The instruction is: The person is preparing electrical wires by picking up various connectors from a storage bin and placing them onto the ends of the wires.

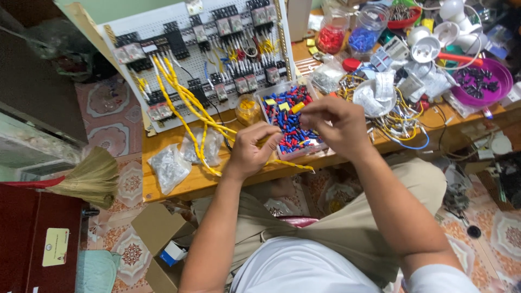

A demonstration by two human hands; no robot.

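The left hand point(251, 149) curls its fingers closed around a thin yellow insulated wire point(293, 164), which trails out toward four o'clock along the edge of the low wooden workbench point(179, 187). The right hand point(336, 126), at two o'clock from the left, has its fingertips pinched together, though what they grip is too small to tell. Both hover over a clear plastic tray of red and blue crimp terminals point(290, 122). At eleven o'clock stands a tilted white perforated panel of relays with yellow wiring point(201, 54); at one o'clock sit two clear jars point(347, 30), and a purple plastic bowl point(483, 81) lies further right
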